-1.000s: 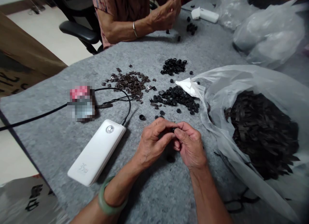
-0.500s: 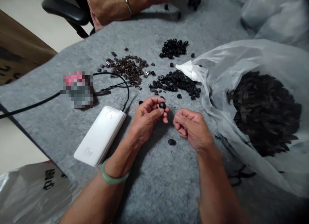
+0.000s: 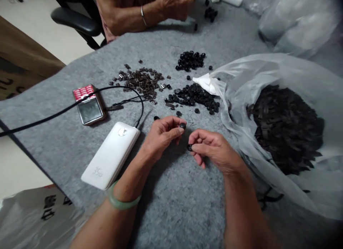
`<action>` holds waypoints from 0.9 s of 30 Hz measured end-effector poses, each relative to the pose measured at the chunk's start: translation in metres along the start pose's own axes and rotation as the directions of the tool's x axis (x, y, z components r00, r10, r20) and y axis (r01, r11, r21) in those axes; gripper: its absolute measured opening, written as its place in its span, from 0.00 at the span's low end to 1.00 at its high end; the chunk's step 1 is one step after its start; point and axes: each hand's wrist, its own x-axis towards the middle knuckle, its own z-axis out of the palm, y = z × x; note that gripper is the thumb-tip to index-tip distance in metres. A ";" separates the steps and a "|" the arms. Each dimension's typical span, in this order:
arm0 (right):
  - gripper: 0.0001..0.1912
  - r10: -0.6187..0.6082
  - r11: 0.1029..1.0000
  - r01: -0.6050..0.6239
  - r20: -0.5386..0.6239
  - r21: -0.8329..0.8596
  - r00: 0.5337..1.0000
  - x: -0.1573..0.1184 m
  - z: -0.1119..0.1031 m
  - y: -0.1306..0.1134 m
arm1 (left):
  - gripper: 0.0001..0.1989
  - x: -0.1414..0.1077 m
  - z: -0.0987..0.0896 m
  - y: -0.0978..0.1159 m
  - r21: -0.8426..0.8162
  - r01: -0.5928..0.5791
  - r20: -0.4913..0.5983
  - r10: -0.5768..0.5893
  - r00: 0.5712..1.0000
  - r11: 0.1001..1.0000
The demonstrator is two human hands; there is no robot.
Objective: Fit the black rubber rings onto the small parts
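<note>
Left hand [image 3: 164, 135]: pinched a round black cap [image 3: 182, 126] (with the fingertips [image 3: 179, 131]).
Right hand [image 3: 209, 147]: gripped a small black piece [image 3: 189, 147].
Power bank [image 3: 109, 156]: lay nearby.

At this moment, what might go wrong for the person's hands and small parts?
The left hand pinches a small black piece, which might slip.
The black disc pile lies near the brown clip pile; a bump might mix them.
The black cable runs close to the clips; a tug might scatter some.
</note>
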 end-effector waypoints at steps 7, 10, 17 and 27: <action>0.15 0.072 0.997 -0.072 -0.047 0.016 0.996 -0.004 -0.013 0.001 | 0.13 -0.003 -0.008 0.011 0.314 0.105 0.276 -0.197 0.941 0.943; 0.07 0.102 0.874 -0.109 -0.042 -0.474 0.994 -0.010 -0.008 -0.003 | 0.09 -0.007 -0.005 0.012 0.560 -0.013 0.366 -0.234 0.901 0.828; 0.07 0.074 0.600 -0.091 -0.058 -0.795 0.996 -0.018 0.005 0.000 | 0.07 -0.020 0.005 0.007 0.707 -0.152 0.344 -0.149 0.927 0.691; 0.07 0.016 0.572 -0.015 -0.007 -0.820 1.000 -0.025 0.001 0.011 | 0.06 -0.022 0.003 0.011 0.807 -0.247 0.396 -0.181 0.900 0.536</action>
